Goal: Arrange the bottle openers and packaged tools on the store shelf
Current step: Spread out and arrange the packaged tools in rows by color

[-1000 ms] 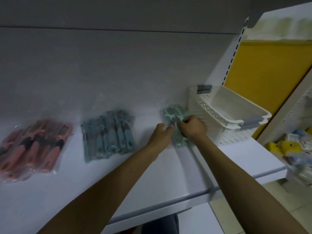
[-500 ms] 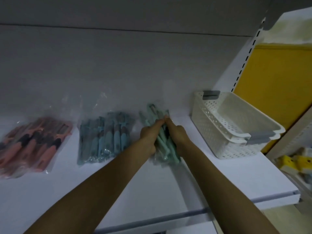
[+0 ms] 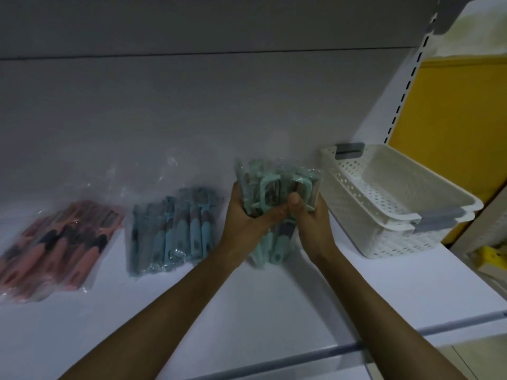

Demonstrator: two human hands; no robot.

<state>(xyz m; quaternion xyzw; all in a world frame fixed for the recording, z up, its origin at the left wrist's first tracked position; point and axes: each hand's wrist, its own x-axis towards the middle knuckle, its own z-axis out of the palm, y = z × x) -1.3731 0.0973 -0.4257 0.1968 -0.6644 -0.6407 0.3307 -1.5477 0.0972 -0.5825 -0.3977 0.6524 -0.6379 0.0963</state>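
As both hands close on it, mint-green bundle: this clear-plastic mint-green bundle [image 3: 277, 185] of bottle openers stands at the centre of the frame. Its top ends tilt up toward the back wall and its lower ends are close to the white shelf board [image 3: 247, 311]; I cannot tell if they touch it.
Left hand: the left hand [image 3: 244, 215] grips the left side of the bundle, with the fingers curled behind it.
Right hand: the right hand [image 3: 310, 220] grips the right side, with the thumb pressed on the front.
Change: one second ago the bundle lay against the white perforated plastic basket [image 3: 411, 193] at the right. Now it is apart from the basket, more to the left and raised.
Neighbours: the blue-handled pack [image 3: 175, 231] in clear plastic lies centre-left and the pink-handled pack [image 3: 57, 248] lies at the far left, both flat on the shelf.
Meaning for the task: I judge that this third group is being squared up so it can lie in line with the two packs. It is not yet put down.
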